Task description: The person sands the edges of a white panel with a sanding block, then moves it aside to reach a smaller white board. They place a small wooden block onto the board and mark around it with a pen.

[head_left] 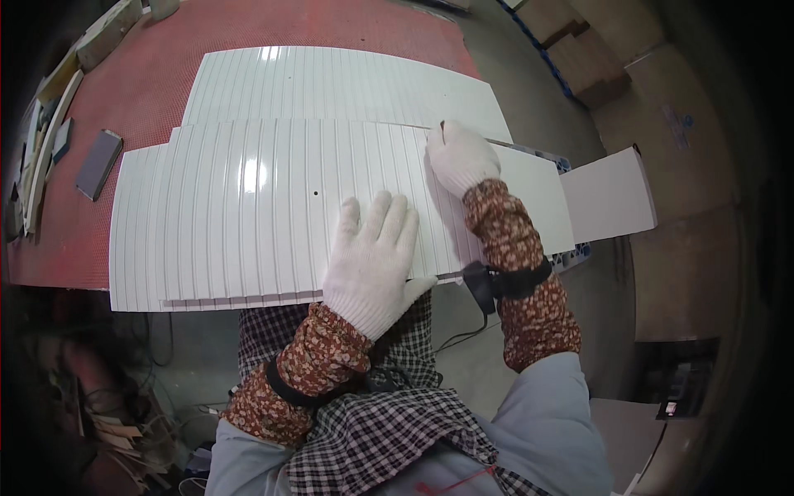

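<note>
A glossy white grooved panel [240, 215] with a small dark hole lies in front of me, on top of another white panel [136, 223] that sticks out on the left. My left hand [372, 256], in a white knit glove, rests flat near the panel's close edge, fingers stretched out. At the panel's far edge, toward the right, my gloved right hand [463, 157] is closed. A bit of something dark brown shows at its fingers; the rest is hidden in the fist. Behind lies a further white grooved panel [339, 78].
The table has a red textured top [157, 74]. A grey block [99, 165] lies left of the panels, with several strips and pieces [50, 157] along the left rim. To the right are a white board [608, 198], a blue-grey pallet [571, 258] and cardboard boxes [583, 62].
</note>
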